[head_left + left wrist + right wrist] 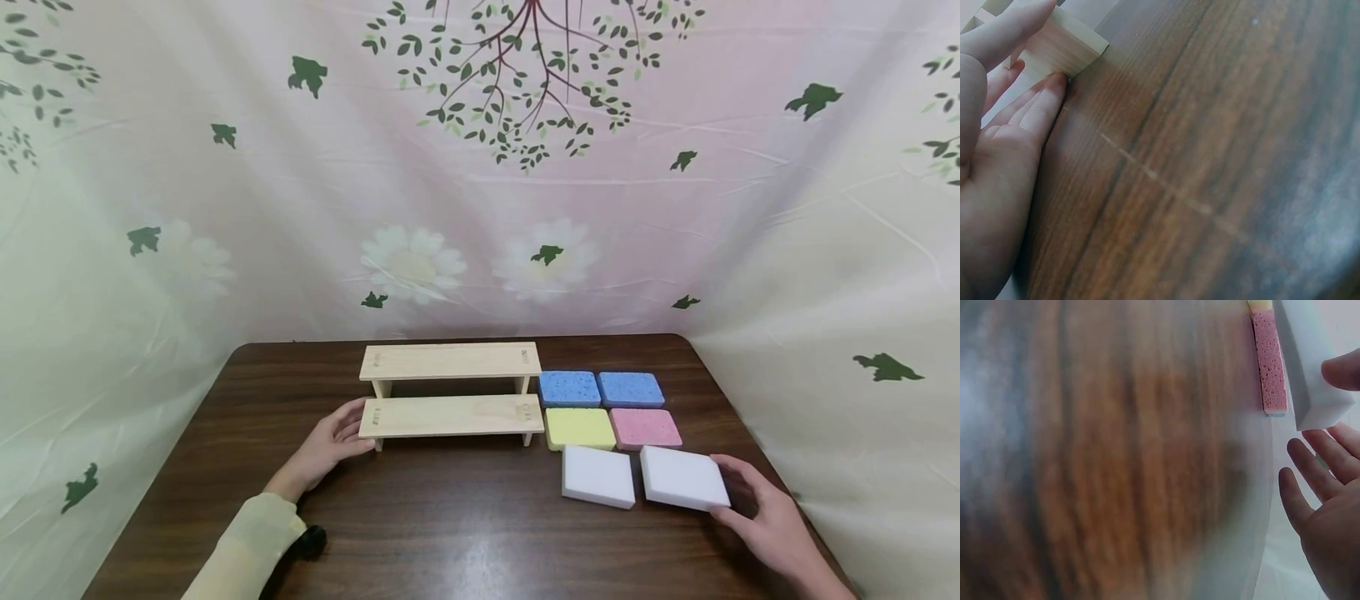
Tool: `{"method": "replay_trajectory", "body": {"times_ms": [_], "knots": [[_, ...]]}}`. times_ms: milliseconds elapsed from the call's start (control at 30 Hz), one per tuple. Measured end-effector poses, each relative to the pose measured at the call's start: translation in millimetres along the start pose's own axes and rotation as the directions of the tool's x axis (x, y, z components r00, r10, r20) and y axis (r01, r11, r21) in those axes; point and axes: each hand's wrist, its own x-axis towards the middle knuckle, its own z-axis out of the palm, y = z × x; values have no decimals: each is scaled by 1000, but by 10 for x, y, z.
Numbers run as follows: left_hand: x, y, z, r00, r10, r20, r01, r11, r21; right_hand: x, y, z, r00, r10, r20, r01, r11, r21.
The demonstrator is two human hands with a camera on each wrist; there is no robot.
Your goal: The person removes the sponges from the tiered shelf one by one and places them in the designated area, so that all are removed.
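A two-step wooden shelf (450,416) stands left of the sponges. My left hand (324,450) is at its left end, with fairly straight fingers touching the end piece (1069,47) in the left wrist view. On the right, my right hand (772,518) pinches the right end of a white sponge block (684,478), thumb (1342,372) on one side and fingers on the other. The other fingers spread loosely in the right wrist view. Beside that block lies a second white sponge block (597,477).
Behind the white blocks, a yellow sponge (579,428) and a pink sponge (646,428) lie side by side. Farther back are two blue sponges (570,388). A black round object (311,542) shows by the left sleeve. Patterned cloth (480,208) surrounds the brown table (465,533).
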Motion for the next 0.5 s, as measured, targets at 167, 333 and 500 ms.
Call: {"method": "replay_trajectory", "body": {"times_ms": [167, 333, 500], "knots": [[3, 7, -1, 1000, -7, -1, 7, 1000, -3, -7, 30, 4, 1000, -29, -4, 29, 1000, -4], [0, 20, -6, 1000, -11, 5, 11, 1000, -6, 1, 31, 19, 999, -43, 19, 43, 999, -30], [4, 9, -10, 1000, -9, 7, 9, 1000, 2, 23, 28, 39, 995, -83, 49, 86, 995, -52]]}}
